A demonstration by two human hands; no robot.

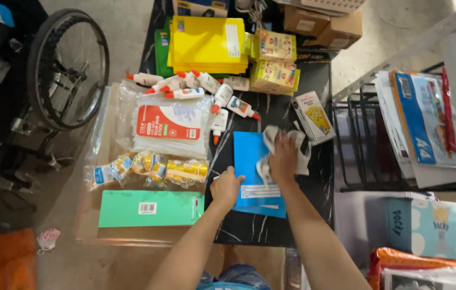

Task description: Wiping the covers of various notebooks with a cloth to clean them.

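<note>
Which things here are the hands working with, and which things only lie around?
In use: left hand holding down the blue folder; right hand pressing a white cloth on it.

Lying about: glue bottles, yellow folders, crayon boxes, green pack.

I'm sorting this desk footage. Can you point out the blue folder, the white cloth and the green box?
blue folder (249, 156): head view, on its bare upper left area.
white cloth (269, 137): head view, on the bunched upper end above the right hand.
green box (131, 208): head view, on its top face's left half.
</note>
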